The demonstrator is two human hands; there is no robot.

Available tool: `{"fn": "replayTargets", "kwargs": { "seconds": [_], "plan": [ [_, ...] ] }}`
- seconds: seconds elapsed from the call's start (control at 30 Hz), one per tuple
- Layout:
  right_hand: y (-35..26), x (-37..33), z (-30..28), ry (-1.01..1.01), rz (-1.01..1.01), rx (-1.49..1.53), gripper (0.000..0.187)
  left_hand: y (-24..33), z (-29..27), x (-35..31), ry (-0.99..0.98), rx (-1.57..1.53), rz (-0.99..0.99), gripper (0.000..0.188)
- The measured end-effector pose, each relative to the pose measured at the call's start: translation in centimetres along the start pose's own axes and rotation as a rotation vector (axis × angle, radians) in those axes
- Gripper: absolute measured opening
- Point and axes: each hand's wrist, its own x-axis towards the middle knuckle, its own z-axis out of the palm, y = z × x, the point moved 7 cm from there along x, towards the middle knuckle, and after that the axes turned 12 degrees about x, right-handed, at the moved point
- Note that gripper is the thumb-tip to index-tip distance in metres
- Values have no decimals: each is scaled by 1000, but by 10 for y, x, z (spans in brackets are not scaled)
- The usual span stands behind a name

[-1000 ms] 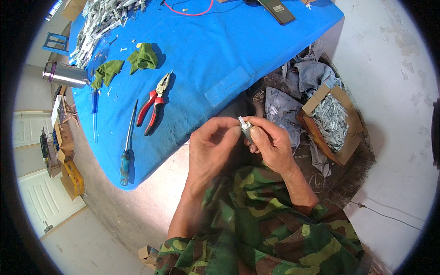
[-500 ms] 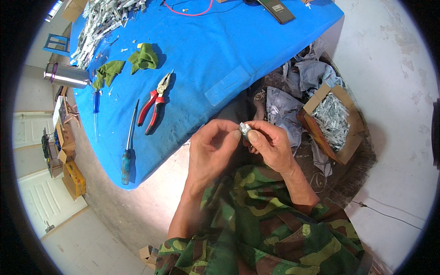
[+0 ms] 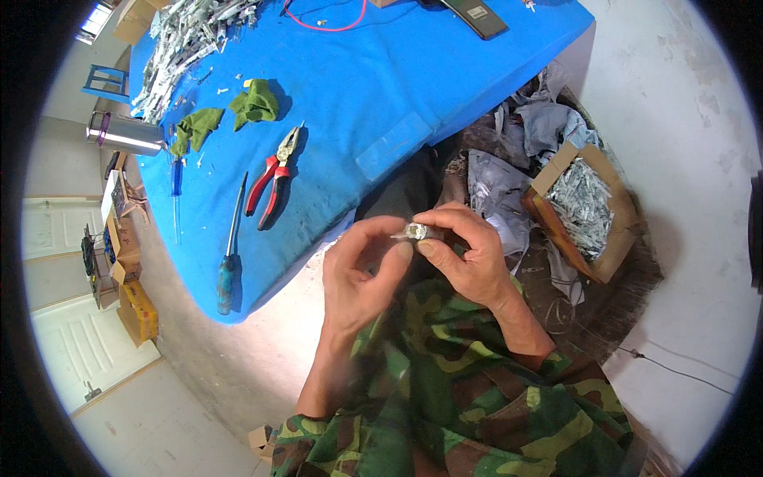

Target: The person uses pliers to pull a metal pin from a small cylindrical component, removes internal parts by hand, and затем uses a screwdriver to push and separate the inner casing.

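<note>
A small silvery-white metal part [image 3: 416, 230] is held up between my two hands, in front of the table's near edge. My right hand [image 3: 474, 258] pinches it from the right between thumb and forefinger. From the left, my left hand [image 3: 358, 274] closes thumb and forefinger around its other end, where a thin pale bit sticks out. The part is too small to name its kind. Pliers with red and black handles [image 3: 274, 176] lie on the blue-covered table [image 3: 342, 95], near a screwdriver with a blue-green handle [image 3: 226, 282].
A second blue-handled screwdriver [image 3: 176, 179], two green cloths [image 3: 254, 103] and a steel flask [image 3: 131, 133] are on the left. Farther back are a heap of silvery strips [image 3: 183, 48] and a dark phone-like device [image 3: 477, 17]. A cardboard box [image 3: 608, 230] of similar strips sits at right among plastic bags [image 3: 497, 191].
The metal part has been turned between my fingers and sits slightly lower and farther left. My left fingertips have parted a little. The view has shifted slightly.
</note>
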Motion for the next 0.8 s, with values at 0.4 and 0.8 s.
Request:
{"fn": "replayTargets", "kwargs": {
  "seconds": [0.4, 0.8],
  "plan": [
    [-11, -5, -2, 44, -69, -93, 33, 2, -5, -11, 45, 107, 5, 25],
    [-11, -12, -6, 82, -131, -26, 33, 2, 3, -16, 10, -10, -50, 21]
  ]
}}
